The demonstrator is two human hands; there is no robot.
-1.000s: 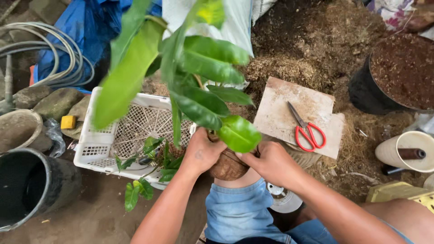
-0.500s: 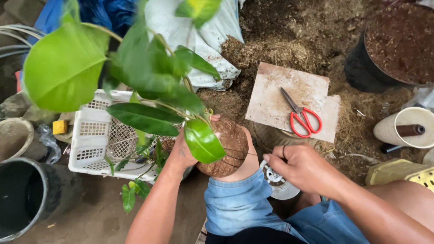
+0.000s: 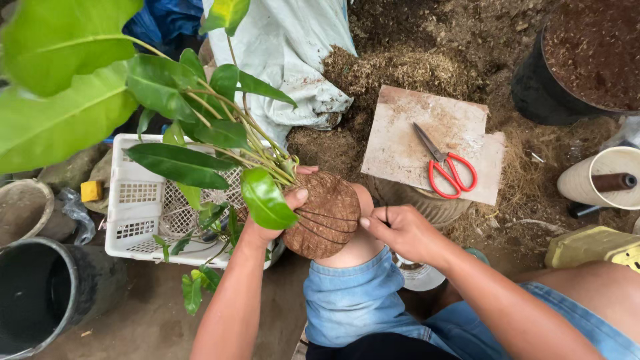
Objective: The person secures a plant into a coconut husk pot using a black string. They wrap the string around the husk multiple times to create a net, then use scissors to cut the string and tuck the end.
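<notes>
— Up close, what are the fingers doing?
— Pinched together, the right hand [image 3: 407, 232] grips a thin dark string [image 3: 323, 223] pulled taut across a brown fibre-wrapped root ball [image 3: 323, 213]. The left hand [image 3: 273, 223] clasps the ball from the far side, thumb pressed on its top.

— Where does the ball sit?
— Resting on the person's bare knee, above rolled denim shorts [image 3: 353, 300], with the plant's [image 3: 200, 140] green leaves fanning up and left over a white plastic crate [image 3: 133, 220].

— And around it?
— Red-handled scissors [image 3: 445, 167] lie on a dusty board [image 3: 427, 140] just beyond the right hand, well apart from a black pot of soil [image 3: 573, 67] at upper right. A black bucket [image 3: 47, 293] stands at lower left, a pale cone spool [image 3: 603, 180] at right
</notes>
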